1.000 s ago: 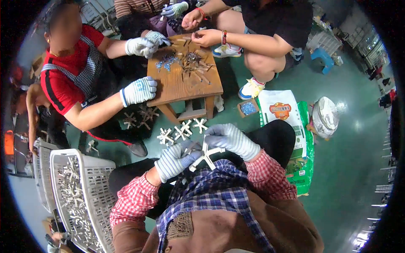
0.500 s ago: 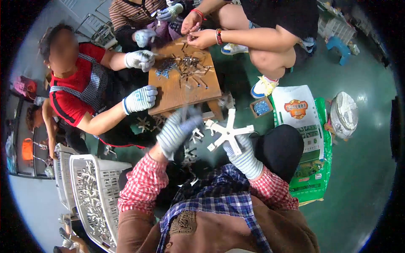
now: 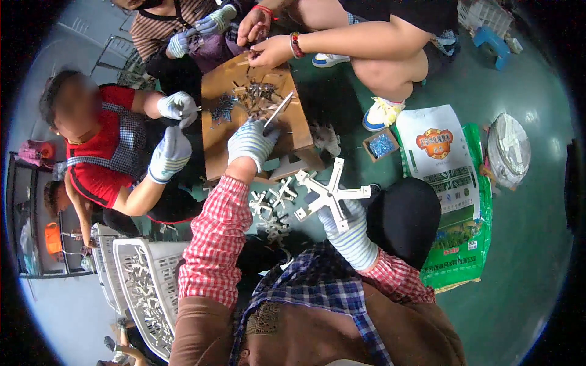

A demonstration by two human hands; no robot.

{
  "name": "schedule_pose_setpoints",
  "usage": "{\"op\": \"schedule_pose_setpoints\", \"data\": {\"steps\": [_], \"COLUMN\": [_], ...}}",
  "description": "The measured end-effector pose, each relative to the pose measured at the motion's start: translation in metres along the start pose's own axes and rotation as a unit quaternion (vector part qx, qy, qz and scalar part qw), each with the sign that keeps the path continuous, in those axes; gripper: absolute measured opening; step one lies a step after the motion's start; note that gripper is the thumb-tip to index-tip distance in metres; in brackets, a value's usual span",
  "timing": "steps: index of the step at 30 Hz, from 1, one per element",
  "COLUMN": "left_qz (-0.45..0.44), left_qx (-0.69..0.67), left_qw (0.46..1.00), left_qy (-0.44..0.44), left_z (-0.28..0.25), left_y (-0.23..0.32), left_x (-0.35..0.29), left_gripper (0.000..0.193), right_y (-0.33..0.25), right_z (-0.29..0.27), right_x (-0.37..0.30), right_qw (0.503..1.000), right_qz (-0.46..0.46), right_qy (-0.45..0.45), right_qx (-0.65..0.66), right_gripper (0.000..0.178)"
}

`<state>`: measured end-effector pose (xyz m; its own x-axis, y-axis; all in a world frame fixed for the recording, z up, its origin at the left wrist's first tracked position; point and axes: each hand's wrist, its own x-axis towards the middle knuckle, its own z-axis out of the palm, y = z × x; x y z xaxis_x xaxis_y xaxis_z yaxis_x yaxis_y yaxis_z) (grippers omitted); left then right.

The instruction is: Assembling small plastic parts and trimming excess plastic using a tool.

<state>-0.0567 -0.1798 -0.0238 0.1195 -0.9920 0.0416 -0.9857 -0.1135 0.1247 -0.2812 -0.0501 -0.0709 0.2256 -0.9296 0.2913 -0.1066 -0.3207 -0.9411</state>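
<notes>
My right hand (image 3: pixel 351 235), in a striped knit glove, is closed around a white five-armed star-shaped base (image 3: pixel 331 194) and holds it up in front of my knee. Farther off, my left hand (image 3: pixel 253 143), gloved the same way, reaches to the near edge of the low wooden table (image 3: pixel 299 133). Its fingers are wrapped round a thin whitish rod (image 3: pixel 279 110) that points up and to the right. Dark metal strips (image 3: pixel 256 100) and small blue screws (image 3: pixel 224 108) lie in a pile on the table beyond this hand.
More star-shaped bases (image 3: pixel 271 210) lie on the floor below my left forearm. A white basket (image 3: pixel 140 256) of pale parts stands at left. A small box of blue screws (image 3: pixel 381 145) and a green-and-white sack (image 3: pixel 452 256) are at right. Co-workers sit around the table.
My left hand has moved away from me toward the table with the rod. The base in my right hand stays nearly in place. The co-worker in red has drawn both hands back from the table.
</notes>
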Motion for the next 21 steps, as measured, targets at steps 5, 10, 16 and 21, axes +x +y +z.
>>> {"op": "schedule_pose_setpoints", "data": {"steps": [5,10,16,21], "left_qz": [-0.039,-0.021,-0.041,0.172], "left_qx": [0.05,-0.185,-0.505,-0.268], "left_qw": [0.997,0.979,0.859,0.926], "left_qy": [-0.045,0.077,0.076,0.203], "left_z": [-0.003,-0.012,-0.059,-0.056], "left_y": [0.001,-0.03,-0.005,-0.005], "left_x": [0.006,-0.025,-0.152,-0.2], "left_gripper": [0.036,0.024,0.01,0.022], "right_y": [0.002,-0.012,-0.009,-0.024], "right_z": [0.004,-0.003,0.008,0.015], "right_x": [0.0,0.006,-0.003,-0.002], "right_qw": [1.0,0.996,0.923,0.444], "right_qz": [-0.008,0.057,0.095,0.436], "right_qy": [0.016,-0.036,-0.116,-0.161], "right_qx": [-0.002,0.063,0.355,0.766], "right_gripper": [0.029,0.027,0.052,0.05]}}
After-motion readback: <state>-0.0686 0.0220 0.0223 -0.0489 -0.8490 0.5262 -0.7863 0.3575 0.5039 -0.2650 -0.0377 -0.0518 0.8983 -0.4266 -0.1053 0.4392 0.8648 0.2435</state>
